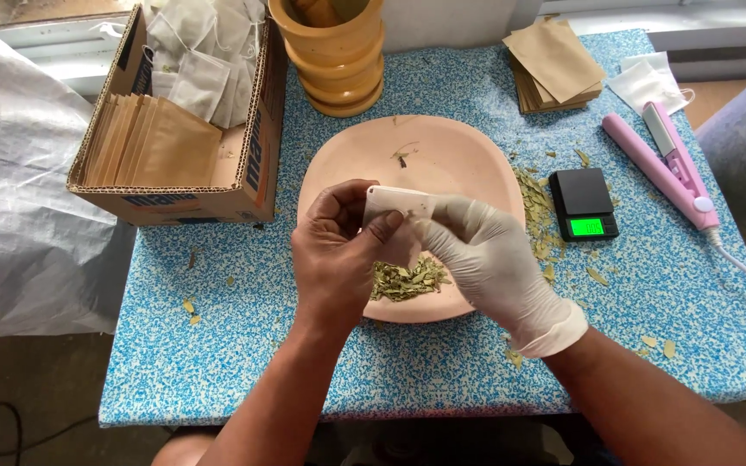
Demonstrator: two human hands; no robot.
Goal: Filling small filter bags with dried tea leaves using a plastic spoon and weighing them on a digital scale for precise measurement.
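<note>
Two hands meeting over a pale pink round plastic plate (pixel 442 151) on the blue-and-white speckled tabletop (pixel 243 362). Bare left hand (pixel 334 259) pinching one edge of a small white filter-paper sachet (pixel 397 204) between thumb and forefinger; white-gloved right hand (pixel 481 259) gripping the opposite edge, both grips closed on the sachet, held just above the plate. Small heap of dried green crushed leaves (pixel 406 280) lying on the near part of the plate, directly below the sachet.

Best handled, by judgement: keep the sachet's mouth over the plate so any spill lands there and not on the tabletop. Pinch only the rims, lightly, since thin paper of this kind likely tears or creases. Spread the two edges apart evenly; whether the mouth is open cannot be told from this view.

Beside the plate, on the right: small black pocket scale with a lit green display (pixel 584 204), loose leaf fragments (pixel 535 211) between it and the plate, and a pink hair-straightener-style heat sealer (pixel 662 168) farther out. Behind: stacked yellow-orange plastic tubs (pixel 336 60), pile of brown paper envelopes (pixel 554 65), open cardboard box with brown envelopes and white sachets (pixel 183 121).
</note>
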